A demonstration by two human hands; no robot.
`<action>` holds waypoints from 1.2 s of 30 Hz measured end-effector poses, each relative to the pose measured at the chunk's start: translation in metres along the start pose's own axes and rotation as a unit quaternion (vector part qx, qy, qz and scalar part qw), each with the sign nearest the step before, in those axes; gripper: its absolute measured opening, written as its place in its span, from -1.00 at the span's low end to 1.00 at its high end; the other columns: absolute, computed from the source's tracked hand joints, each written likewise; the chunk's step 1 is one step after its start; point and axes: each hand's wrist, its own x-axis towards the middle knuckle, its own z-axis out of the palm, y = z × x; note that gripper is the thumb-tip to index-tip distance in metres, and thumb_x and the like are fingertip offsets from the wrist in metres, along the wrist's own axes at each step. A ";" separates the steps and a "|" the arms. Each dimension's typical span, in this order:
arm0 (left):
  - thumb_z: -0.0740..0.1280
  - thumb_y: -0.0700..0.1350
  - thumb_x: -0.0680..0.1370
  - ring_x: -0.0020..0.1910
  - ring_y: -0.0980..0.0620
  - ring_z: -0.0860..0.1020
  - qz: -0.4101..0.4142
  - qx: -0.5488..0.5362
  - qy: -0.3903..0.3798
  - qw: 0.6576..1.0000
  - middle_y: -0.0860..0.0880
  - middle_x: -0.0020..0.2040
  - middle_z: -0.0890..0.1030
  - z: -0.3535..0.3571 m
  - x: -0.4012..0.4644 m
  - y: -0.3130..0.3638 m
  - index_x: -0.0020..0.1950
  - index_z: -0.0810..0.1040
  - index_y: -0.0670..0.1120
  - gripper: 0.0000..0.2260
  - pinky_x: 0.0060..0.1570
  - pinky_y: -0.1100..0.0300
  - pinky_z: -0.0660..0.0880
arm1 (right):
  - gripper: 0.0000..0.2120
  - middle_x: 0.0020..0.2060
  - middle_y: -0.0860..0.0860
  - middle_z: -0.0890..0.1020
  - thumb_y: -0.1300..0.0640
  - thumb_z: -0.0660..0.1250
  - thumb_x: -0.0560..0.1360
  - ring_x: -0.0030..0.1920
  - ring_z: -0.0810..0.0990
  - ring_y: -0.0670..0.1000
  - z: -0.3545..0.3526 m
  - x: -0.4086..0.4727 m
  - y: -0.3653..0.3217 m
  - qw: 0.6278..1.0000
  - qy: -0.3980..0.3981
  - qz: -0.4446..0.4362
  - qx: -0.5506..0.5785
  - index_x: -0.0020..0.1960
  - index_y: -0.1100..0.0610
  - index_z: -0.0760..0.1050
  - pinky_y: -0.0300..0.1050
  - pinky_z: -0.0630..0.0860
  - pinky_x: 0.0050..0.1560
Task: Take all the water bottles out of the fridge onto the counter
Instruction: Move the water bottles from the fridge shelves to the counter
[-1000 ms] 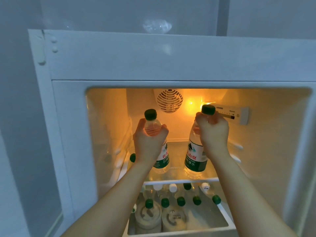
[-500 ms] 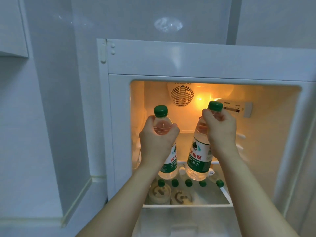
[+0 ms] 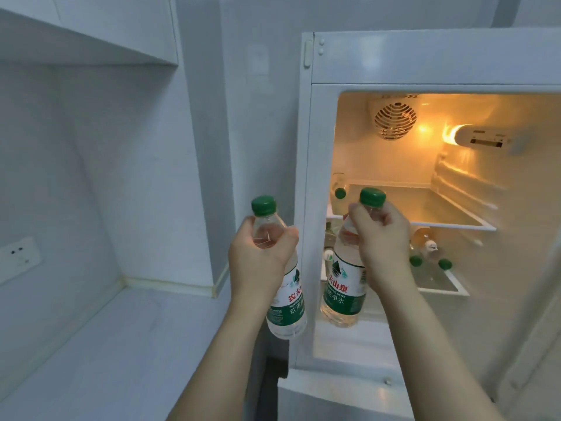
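bottle (image 3: pixel 344 287) label reads 农夫山泉

Your two forearms come up from the bottom edge, both bare from as far down as the view reaches, with no sleeve cuff showing on either. Your left hand (image 3: pixel 261 256) and your right hand (image 3: pixel 384 238) wear nothing: no glove, no ring on the fingers that show, no watch or band at either wrist.
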 end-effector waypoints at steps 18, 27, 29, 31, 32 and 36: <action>0.47 -0.20 0.42 -0.31 0.11 0.59 -0.071 0.125 0.191 0.971 0.05 -0.30 0.63 -0.208 -0.125 0.001 -0.15 0.53 -0.12 -0.87 -0.24 0.26 0.52 | -0.93 -0.26 0.03 0.64 0.14 0.39 0.46 -0.23 0.58 -0.04 0.115 -0.188 0.016 0.964 -0.231 0.116 0.066 -0.15 0.14 0.59 -0.09 0.50 -0.06; 0.48 -0.23 0.42 -0.38 0.11 0.53 -0.130 0.205 0.330 0.912 0.03 -0.35 0.58 -0.274 -0.208 -0.003 -0.16 0.52 -0.15 -0.86 -0.34 0.33 0.48 | -0.86 -0.28 0.04 0.60 0.16 0.39 0.48 -0.33 0.54 -0.15 0.151 -0.286 0.037 0.893 -0.376 0.221 0.113 -0.10 0.25 0.55 -0.38 0.48 -0.32; 0.48 -0.22 0.42 -0.35 0.01 0.56 -0.142 0.213 0.357 0.898 0.00 -0.33 0.60 -0.290 -0.232 0.005 -0.16 0.52 -0.13 -0.85 -0.26 0.24 0.53 | -0.86 -0.27 0.04 0.60 0.17 0.39 0.47 -0.32 0.54 -0.13 0.157 -0.314 0.029 0.872 -0.415 0.232 0.119 -0.10 0.26 0.54 -0.34 0.49 -0.31; 0.48 -0.17 0.40 -0.24 -0.13 0.60 -0.145 0.221 0.379 0.887 -0.07 -0.26 0.62 -0.304 -0.252 0.015 -0.14 0.52 -0.12 -0.84 -0.14 0.02 0.58 | -0.87 -0.27 0.02 0.61 0.17 0.39 0.47 -0.32 0.55 -0.13 0.161 -0.336 0.019 0.855 -0.446 0.233 0.125 -0.10 0.25 0.54 -0.35 0.49 -0.31; 0.48 -0.14 0.40 -0.21 -0.15 0.61 -0.145 0.224 0.395 0.879 -0.09 -0.24 0.63 -0.312 -0.264 0.023 -0.13 0.53 -0.12 -0.84 -0.11 -0.05 0.58 | -0.87 -0.28 0.02 0.61 0.17 0.39 0.47 -0.32 0.55 -0.14 0.161 -0.348 0.010 0.845 -0.465 0.230 0.130 -0.10 0.25 0.54 -0.35 0.49 -0.31; 0.47 -0.18 0.43 -0.20 -0.09 0.63 -0.126 0.230 0.452 0.853 -0.07 -0.23 0.64 -0.339 -0.309 0.059 -0.11 0.54 -0.13 -0.87 -0.15 0.06 0.58 | -0.85 -0.29 0.03 0.58 0.15 0.38 0.47 -0.29 0.54 -0.08 0.164 -0.393 -0.024 0.813 -0.526 0.207 0.143 -0.11 0.25 0.51 -0.17 0.50 -0.22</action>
